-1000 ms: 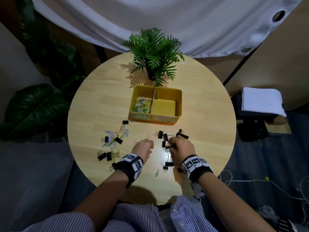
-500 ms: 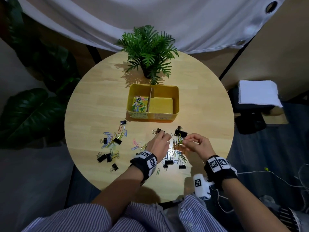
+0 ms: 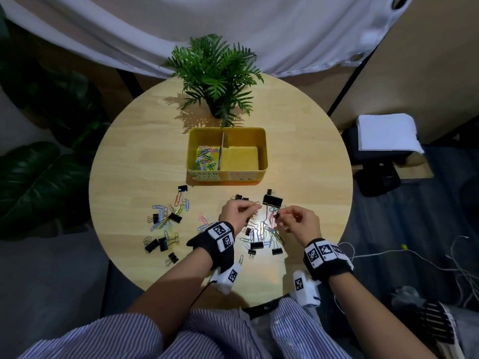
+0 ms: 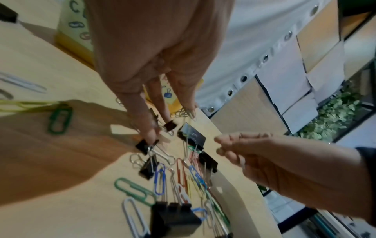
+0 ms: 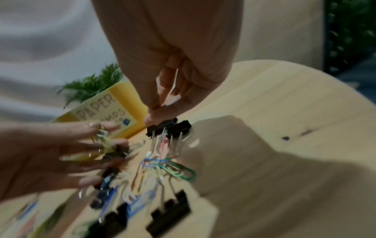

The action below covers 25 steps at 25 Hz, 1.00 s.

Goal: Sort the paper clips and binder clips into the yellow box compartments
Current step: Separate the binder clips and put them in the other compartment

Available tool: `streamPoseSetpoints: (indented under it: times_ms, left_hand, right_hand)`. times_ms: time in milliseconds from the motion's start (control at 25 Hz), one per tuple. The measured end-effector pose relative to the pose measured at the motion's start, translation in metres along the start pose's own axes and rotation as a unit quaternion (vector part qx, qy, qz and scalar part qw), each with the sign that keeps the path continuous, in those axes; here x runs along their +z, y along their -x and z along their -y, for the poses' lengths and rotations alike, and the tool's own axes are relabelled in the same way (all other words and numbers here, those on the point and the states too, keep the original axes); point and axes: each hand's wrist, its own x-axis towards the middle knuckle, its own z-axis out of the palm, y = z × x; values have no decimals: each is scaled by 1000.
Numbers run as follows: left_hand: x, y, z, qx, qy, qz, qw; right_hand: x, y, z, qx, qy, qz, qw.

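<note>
The yellow box [image 3: 261,151] sits mid-table; its left compartment holds coloured paper clips [image 3: 206,158] and its right compartment [image 3: 241,158] is bare. In front of it, my left hand [image 3: 255,208] pinches a small black binder clip [image 4: 144,146] over the central pile [image 3: 264,237] of mixed clips. Just to the right, my right hand [image 3: 278,215] pinches another black binder clip [image 5: 162,124] with its wire handles hanging down. A large black binder clip [image 3: 272,200] lies between the hands and the box.
A second pile of paper clips and binder clips [image 3: 166,218] lies at the left of the round wooden table [image 3: 124,164]. A potted fern [image 3: 215,81] stands behind the box. The table edge runs close under my wrists.
My left hand has moved right, into the central pile beside the right hand. My right hand has shifted right and now pinches a binder clip.
</note>
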Motion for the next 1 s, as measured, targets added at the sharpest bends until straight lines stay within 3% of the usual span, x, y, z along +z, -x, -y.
streamPoseSetpoints:
  times_ms: [200, 280, 400, 480, 640, 760, 880, 1000]
  left_hand:
    - [-16, -1, -2, 10, 25, 2, 1000]
    - [-23, 0, -9, 2, 22, -12, 1000]
    - [-43, 3, -18, -45, 93, -67, 992]
    - [-59, 6, -17, -69, 127, -90, 985]
    - [-72, 18, -18, -127, 156, -28, 979]
    - [-78, 29, -22, -129, 162, -1, 978]
    - [-92, 35, -28, -102, 141, -40, 984]
    - [-107, 33, -48, -53, 145, -78, 985]
  right_hand:
    - [23, 7, 3, -100, 156, 99, 978]
    - [33, 4, 2, -114, 232, 57, 964]
    - [25, 8, 2, -49, 433, -29, 900]
    - [16, 14, -4, 3, 491, -10, 871]
    - [35, 9, -13, -4, 439, 32, 898]
    - [58, 3, -7, -16, 411, 36, 911]
    - [66, 3, -6, -52, 456, 80, 885]
    - [66, -1, -11, -81, 420, 90, 900]
